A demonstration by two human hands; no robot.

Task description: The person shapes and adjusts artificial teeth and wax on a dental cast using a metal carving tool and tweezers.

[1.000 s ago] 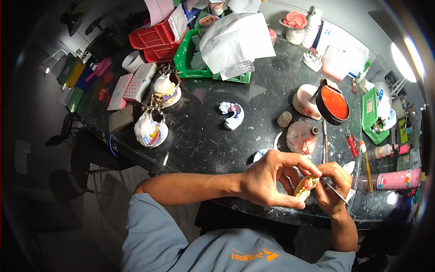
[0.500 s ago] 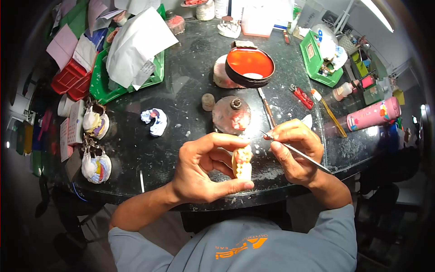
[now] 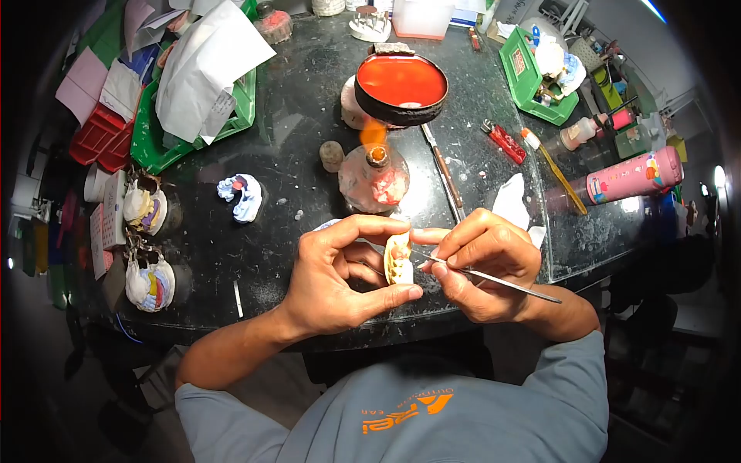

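A yellowish dental model (image 3: 398, 262) with a row of teeth is gripped between the thumb and fingers of my left hand (image 3: 332, 274). My right hand (image 3: 490, 266) pinches a thin metal wax carving tool (image 3: 509, 286), its tip at the right side of the model. Whether the tip touches the model I cannot tell. Beyond my hands a spirit burner (image 3: 373, 181) burns with an orange flame. Above it and slightly behind is a dark round pan of red wax (image 3: 403, 81).
A brown-handled knife (image 3: 442, 166), red lighter (image 3: 505, 143) and yellow brush (image 3: 557, 174) lie to the right, near a pink bottle (image 3: 634, 176). Left are a blue-white model (image 3: 241, 197), articulated models (image 3: 150, 282) and a green tray (image 3: 154, 154) with papers. Another green tray (image 3: 525, 85) stands back right.
My right hand has moved left, bringing the tool's tip up to the model. The model is turned slightly. A flame now shows at the burner, and the view has shifted.
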